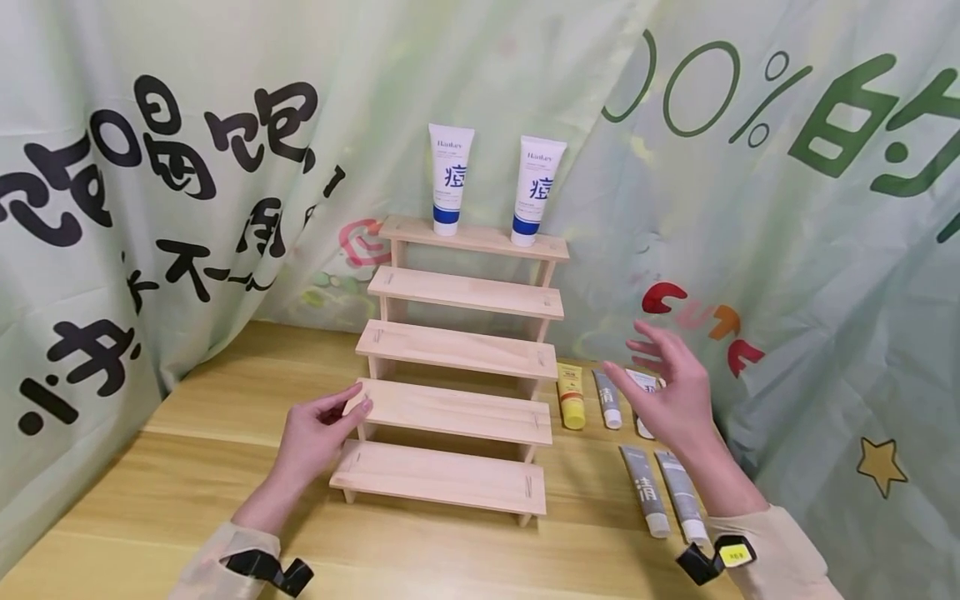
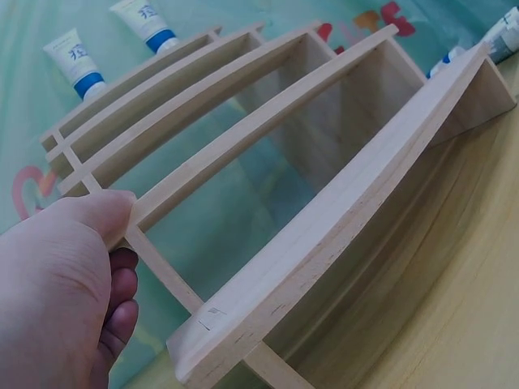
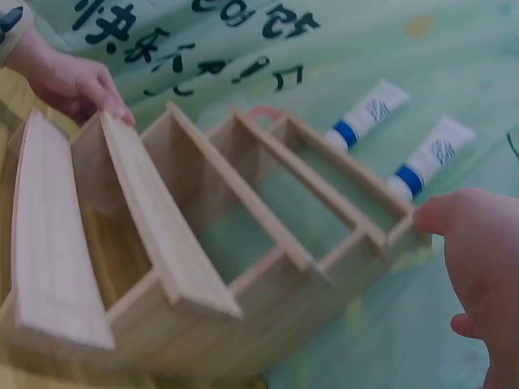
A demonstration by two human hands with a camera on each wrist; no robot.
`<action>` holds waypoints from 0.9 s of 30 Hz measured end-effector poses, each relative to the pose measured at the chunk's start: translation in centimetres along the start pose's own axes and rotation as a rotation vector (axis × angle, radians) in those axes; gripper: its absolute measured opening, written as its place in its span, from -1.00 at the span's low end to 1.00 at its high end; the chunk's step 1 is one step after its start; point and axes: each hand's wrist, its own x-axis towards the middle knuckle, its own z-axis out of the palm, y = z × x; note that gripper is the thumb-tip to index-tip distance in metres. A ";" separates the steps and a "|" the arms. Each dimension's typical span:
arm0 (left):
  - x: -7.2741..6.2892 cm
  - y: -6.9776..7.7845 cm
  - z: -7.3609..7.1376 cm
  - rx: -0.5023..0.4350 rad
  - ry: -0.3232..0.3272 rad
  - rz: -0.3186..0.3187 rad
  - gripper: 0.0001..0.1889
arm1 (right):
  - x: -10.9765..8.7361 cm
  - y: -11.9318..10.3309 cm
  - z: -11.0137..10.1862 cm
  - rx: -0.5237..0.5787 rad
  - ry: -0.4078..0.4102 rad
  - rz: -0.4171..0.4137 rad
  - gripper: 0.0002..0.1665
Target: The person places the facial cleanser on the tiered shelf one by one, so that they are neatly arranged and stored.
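Observation:
A stepped wooden display rack [image 1: 453, 408] with several shelves stands on the table. My left hand [image 1: 324, 429] pinches the left end of its second shelf from the bottom, thumb on top, as the left wrist view also shows. Two white tubes with blue caps, a left tube [image 1: 450, 179] and a right tube [image 1: 537, 190], stand upright on the top shelf. To the right of the rack my right hand [image 1: 672, 392] is raised over the tubes on the table, holding nothing, its fingers spread and lightly bent.
Right of the rack lie a yellow tube [image 1: 571, 396], a small grey tube [image 1: 607, 400] and a partly hidden white tube [image 1: 643, 382]. Nearer me lie two larger grey tubes [image 1: 643, 490]. A printed curtain [image 1: 495, 67] hangs behind and beside the wooden table [image 1: 247, 400].

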 end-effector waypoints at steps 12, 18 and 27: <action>0.1 -0.2 -0.2 -0.011 -0.008 -0.012 -0.55 | -5.1 6.0 -0.5 -0.068 -0.164 0.261 -0.17; 0.1 0.0 -0.1 -0.032 -0.005 -0.011 -0.55 | -6.9 8.1 -0.7 -0.080 -0.234 0.359 -0.15; 0.0 -0.2 0.1 -0.046 0.010 -0.014 -0.58 | -10.0 10.3 -1.4 -0.152 -0.390 0.521 -0.12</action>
